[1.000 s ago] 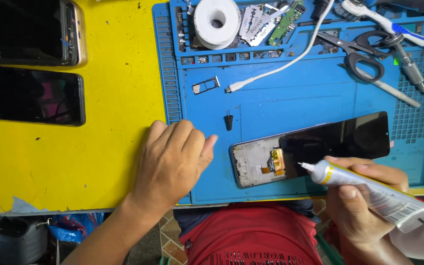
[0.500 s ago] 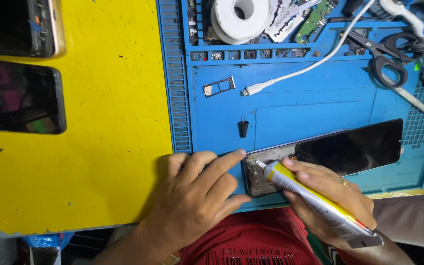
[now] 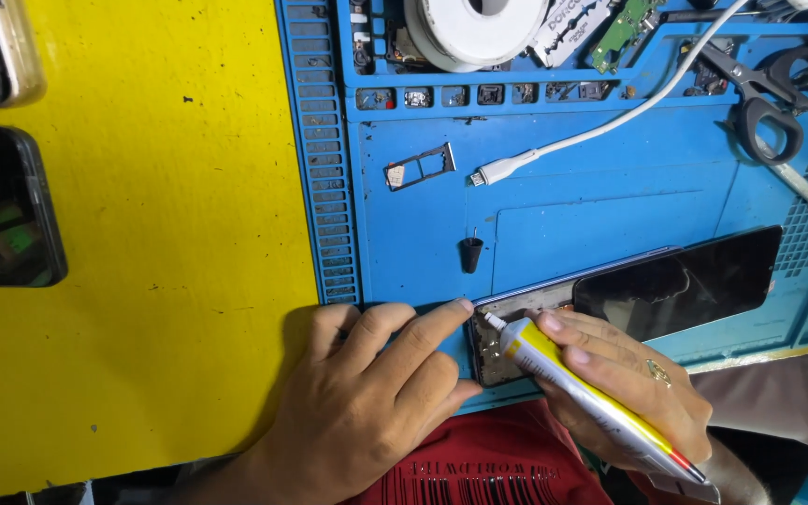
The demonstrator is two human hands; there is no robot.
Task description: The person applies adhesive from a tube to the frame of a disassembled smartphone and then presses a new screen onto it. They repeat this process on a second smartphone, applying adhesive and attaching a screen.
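Gluing step: right hand (image 3: 624, 379) closed around glue tube (image 3: 582, 393), nozzle at phone frame (image 3: 493, 341) edge; left hand (image 3: 367, 402) flat, holding nothing, steadying. Next probably needs slow, even squeeze along edge.

A blue work mat (image 3: 563, 201) lies on the yellow worktop (image 3: 161, 281), carrying a metal card tray (image 3: 420, 166), a small black cap (image 3: 470, 253), a white cable plug (image 3: 505, 169) and black-handled scissors (image 3: 767, 103). Along its top compartments sit a white tape roll (image 3: 474, 28) and a green circuit board (image 3: 622, 31). Two dark-screened phones (image 3: 2, 206) lie at the worktop's left edge.
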